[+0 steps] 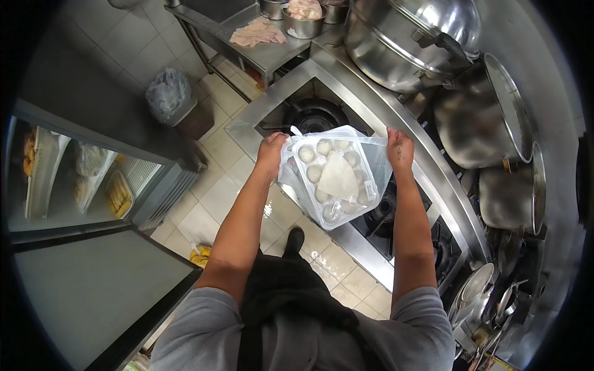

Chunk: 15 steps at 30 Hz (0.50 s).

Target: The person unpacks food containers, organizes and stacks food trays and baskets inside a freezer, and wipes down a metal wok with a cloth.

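A clear plastic bag (375, 152) is stretched between my two hands above the stove. My left hand (271, 152) is closed on one upper corner of the bag. The opposite upper corner is gripped by my right hand (401, 150). A white rectangular tray (314, 201) appears to be inside the bag. Several round white balls (314, 173), like dough, sit in the tray. Over some of them lies a flat pale sheet (338, 176); I cannot tell whether it is paper or cloth.
Below the bag stands a steel stove (297, 105) with black burners. Large steel pots (396, 49) line its far side. A steel table (247, 52) holds raw pale meat (258, 32) and bowls. An open fridge (62, 185) and a bin (195, 119) are on the left.
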Motion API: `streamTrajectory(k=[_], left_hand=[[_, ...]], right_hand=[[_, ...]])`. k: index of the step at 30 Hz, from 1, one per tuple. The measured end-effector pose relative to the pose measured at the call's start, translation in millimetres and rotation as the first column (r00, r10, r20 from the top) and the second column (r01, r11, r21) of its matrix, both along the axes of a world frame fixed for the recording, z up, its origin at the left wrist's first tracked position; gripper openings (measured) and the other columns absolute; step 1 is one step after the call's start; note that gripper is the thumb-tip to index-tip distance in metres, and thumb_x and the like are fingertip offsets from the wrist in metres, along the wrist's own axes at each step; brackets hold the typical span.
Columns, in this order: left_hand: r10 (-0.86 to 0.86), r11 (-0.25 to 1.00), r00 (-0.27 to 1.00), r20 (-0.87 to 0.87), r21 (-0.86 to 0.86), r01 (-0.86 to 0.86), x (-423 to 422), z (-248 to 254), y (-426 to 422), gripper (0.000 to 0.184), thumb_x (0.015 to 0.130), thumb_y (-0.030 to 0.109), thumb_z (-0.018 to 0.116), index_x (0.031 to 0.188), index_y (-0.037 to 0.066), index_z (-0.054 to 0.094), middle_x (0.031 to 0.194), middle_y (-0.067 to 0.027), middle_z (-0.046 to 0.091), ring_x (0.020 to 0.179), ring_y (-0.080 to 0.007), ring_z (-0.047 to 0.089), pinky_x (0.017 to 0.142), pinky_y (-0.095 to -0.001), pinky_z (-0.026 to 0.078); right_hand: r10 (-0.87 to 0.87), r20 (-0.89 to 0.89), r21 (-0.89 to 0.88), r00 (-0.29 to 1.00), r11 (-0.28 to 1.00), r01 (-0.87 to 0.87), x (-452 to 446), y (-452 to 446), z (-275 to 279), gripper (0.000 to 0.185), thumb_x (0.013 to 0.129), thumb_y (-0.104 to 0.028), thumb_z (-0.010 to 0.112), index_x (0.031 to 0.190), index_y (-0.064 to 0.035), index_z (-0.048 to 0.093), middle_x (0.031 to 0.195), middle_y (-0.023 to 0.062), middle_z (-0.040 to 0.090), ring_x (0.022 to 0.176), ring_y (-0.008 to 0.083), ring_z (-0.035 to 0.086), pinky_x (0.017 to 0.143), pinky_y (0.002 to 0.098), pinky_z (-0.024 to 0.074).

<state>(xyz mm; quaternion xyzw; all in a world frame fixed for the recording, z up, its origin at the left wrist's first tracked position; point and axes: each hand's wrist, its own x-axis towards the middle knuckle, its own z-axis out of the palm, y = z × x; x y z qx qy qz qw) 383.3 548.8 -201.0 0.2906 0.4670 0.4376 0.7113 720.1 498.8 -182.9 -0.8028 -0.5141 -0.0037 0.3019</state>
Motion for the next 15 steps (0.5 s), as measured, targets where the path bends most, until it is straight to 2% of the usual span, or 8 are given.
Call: streamTrajectory(k=[3, 6, 7, 8, 9, 11, 12, 15], left_hand=[[-0.076, 0.996, 0.996, -0.044, 0.053, 0.078, -8, -11, 4, 0.021, 0.084, 0.023, 0.059, 0.093, 0.004, 0.061, 0.084, -0.0052, 0.062, 0.075, -0.0148, 0.059, 0.07, -0.0266, 0.047], [-0.055, 0.974, 0.973, -0.225, 0.204, 0.102, 2, 8, 5, 0.021, 0.085, 0.025, 0.062, 0.093, 0.005, 0.062, 0.082, -0.004, 0.062, 0.072, -0.0144, 0.057, 0.068, -0.0278, 0.046], [-0.022, 0.957, 0.954, -0.299, 0.271, 0.107, 5, 16, 6, 0.02, 0.086, 0.024, 0.062, 0.093, 0.006, 0.062, 0.081, -0.0035, 0.062, 0.071, -0.0144, 0.056, 0.066, -0.0286, 0.046], [-0.147, 0.934, 0.89, -0.431, 0.235, 0.269, 4, 10, 6, 0.023, 0.083, 0.027, 0.066, 0.096, 0.008, 0.061, 0.08, -0.0064, 0.063, 0.069, -0.0171, 0.055, 0.066, -0.0304, 0.046], [-0.117, 0.889, 0.826, -0.552, 0.312, 0.335, 3, 12, 6, 0.025, 0.082, 0.026, 0.067, 0.098, 0.008, 0.061, 0.083, -0.0088, 0.063, 0.07, -0.0193, 0.056, 0.067, -0.0312, 0.046], [-0.01, 0.763, 0.661, -0.751, 0.422, 0.491, 4, 18, 6, 0.03, 0.08, 0.024, 0.068, 0.103, 0.008, 0.059, 0.089, -0.0136, 0.063, 0.071, -0.0235, 0.059, 0.068, -0.0328, 0.046], [0.044, 0.773, 0.7, -0.713, 0.468, 0.428, 7, 16, 6, 0.026, 0.08, 0.019, 0.065, 0.101, 0.004, 0.057, 0.092, -0.0197, 0.062, 0.075, -0.033, 0.061, 0.069, -0.0381, 0.047], [0.31, 0.717, 0.7, -0.644, 0.642, 0.272, 19, 26, -3, 0.017, 0.081, 0.014, 0.061, 0.091, 0.001, 0.057, 0.088, -0.0203, 0.063, 0.081, -0.0384, 0.061, 0.072, -0.0437, 0.047]], right_hand=[[-0.034, 0.045, -0.008, 0.998, 0.999, 0.035, 1, -11, -11, 0.032, 0.085, -0.03, 0.066, 0.072, -0.0008, 0.061, 0.069, 0.0196, 0.062, 0.069, 0.0387, 0.061, 0.066, 0.0443, 0.0479], [-0.007, 0.096, 0.124, 0.995, 0.992, -0.005, -56, -17, 30, 0.027, 0.078, -0.028, 0.072, 0.084, -0.0041, 0.062, 0.081, 0.0158, 0.062, 0.081, 0.0351, 0.06, 0.074, 0.0417, 0.0463], [0.137, 0.144, 0.191, 0.98, 0.968, -0.164, -74, -14, 39, 0.03, 0.074, -0.027, 0.074, 0.09, -0.0057, 0.061, 0.088, 0.0141, 0.061, 0.087, 0.0336, 0.057, 0.078, 0.0414, 0.0443], [0.272, 0.196, 0.247, 0.942, 0.916, -0.316, -94, -13, 47, 0.035, 0.071, -0.026, 0.076, 0.096, -0.0073, 0.06, 0.094, 0.0125, 0.059, 0.093, 0.0321, 0.055, 0.082, 0.0412, 0.0423], [0.405, 0.185, 0.189, 0.895, 0.88, -0.437, -117, -10, 61, 0.044, 0.067, -0.026, 0.078, 0.103, -0.0085, 0.059, 0.098, 0.0119, 0.058, 0.096, 0.0319, 0.054, 0.084, 0.0426, 0.0403], [0.483, 0.242, 0.11, 0.841, 0.848, -0.519, -142, -1, 59, 0.031, 0.076, -0.023, 0.07, 0.101, -0.0073, 0.06, 0.092, 0.0121, 0.057, 0.089, 0.0309, 0.054, 0.08, 0.0424, 0.041], [0.49, 0.244, 0.048, 0.837, 0.856, -0.515, -144, 8, 43, 0.03, 0.078, -0.022, 0.068, 0.102, -0.0064, 0.06, 0.091, 0.0124, 0.057, 0.089, 0.0309, 0.054, 0.08, 0.0415, 0.0412], [0.48, 0.202, 0.058, 0.854, 0.864, -0.5, -150, 25, 33, 0.017, 0.084, -0.019, 0.057, 0.093, -0.0055, 0.062, 0.087, 0.0127, 0.056, 0.085, 0.0315, 0.053, 0.076, 0.0425, 0.0414]])
